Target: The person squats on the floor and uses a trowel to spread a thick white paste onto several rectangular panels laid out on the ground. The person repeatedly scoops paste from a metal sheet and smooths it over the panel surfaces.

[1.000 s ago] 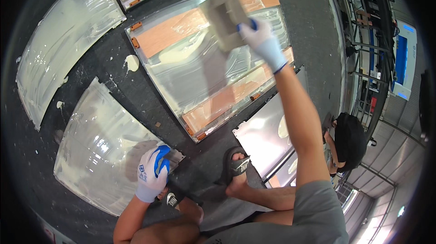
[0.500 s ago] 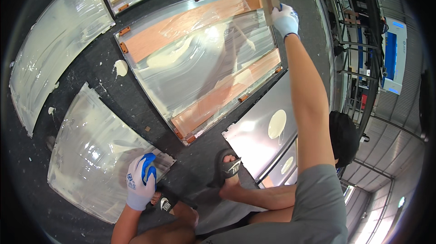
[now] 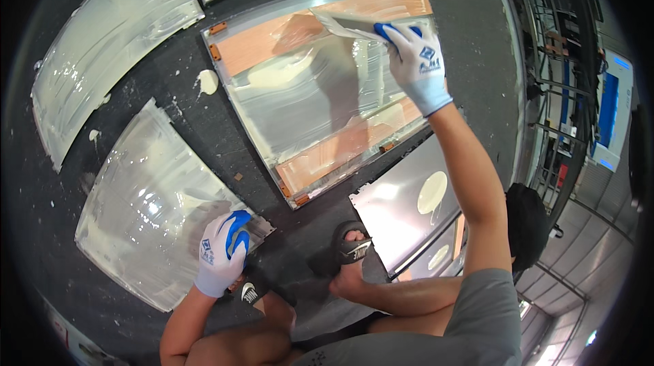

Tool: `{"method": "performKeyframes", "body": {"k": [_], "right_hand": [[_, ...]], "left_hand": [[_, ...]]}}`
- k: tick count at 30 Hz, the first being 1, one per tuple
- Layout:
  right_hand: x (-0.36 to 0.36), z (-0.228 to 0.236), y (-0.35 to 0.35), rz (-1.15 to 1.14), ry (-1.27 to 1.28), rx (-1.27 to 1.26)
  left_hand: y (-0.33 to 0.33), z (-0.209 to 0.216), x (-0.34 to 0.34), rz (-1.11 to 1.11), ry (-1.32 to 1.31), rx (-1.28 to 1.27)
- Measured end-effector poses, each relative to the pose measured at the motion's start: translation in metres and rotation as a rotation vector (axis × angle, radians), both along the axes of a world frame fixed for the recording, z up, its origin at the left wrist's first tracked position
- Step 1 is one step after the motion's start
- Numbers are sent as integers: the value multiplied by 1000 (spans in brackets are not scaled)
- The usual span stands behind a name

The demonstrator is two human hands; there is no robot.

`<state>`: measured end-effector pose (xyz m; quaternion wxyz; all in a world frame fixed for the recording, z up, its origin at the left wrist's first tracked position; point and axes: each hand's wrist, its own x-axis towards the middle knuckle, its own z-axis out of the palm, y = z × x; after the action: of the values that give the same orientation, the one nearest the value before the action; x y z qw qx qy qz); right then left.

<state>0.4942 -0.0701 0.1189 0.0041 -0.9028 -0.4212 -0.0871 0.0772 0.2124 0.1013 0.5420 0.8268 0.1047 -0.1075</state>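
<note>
Spreader in my right hand, over the framed panel

At one o'clock my right hand (image 3: 417, 59), in a white glove with blue palm coating, is wrapped around a flat pale spreader (image 3: 347, 26). The spreader sits tilted at twelve o'clock, over the framed panel (image 3: 289, 115); whether its edge touches the surface I cannot tell. Cream paste streaks that panel between two wood-coloured strips, and small orange clips (image 3: 217, 28) line its border. My left hand (image 3: 223, 250), gloved alike, hangs between seven and eight, fingers loosely bent around nothing I can see, nearest the paste-smeared curved panel (image 3: 146, 195) at eight. A shiny metal sheet (image 3: 392, 206) lies at four, bearing a cream puddle (image 3: 432, 190).
</note>
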Motion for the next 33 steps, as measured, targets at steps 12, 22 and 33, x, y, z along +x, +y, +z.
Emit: {"method": "performKeyframes", "body": {"k": [12, 22, 33], "right_hand": [[11, -26, -9, 182, -29, -47], [-35, -35, 43, 231, 42, -16], [-121, -28, 7, 252, 134, -135]], "left_hand": [[-13, 24, -20, 127, 69, 158], [-23, 38, -5, 167, 24, 210], [-16, 41, 1, 150, 54, 119]]}}
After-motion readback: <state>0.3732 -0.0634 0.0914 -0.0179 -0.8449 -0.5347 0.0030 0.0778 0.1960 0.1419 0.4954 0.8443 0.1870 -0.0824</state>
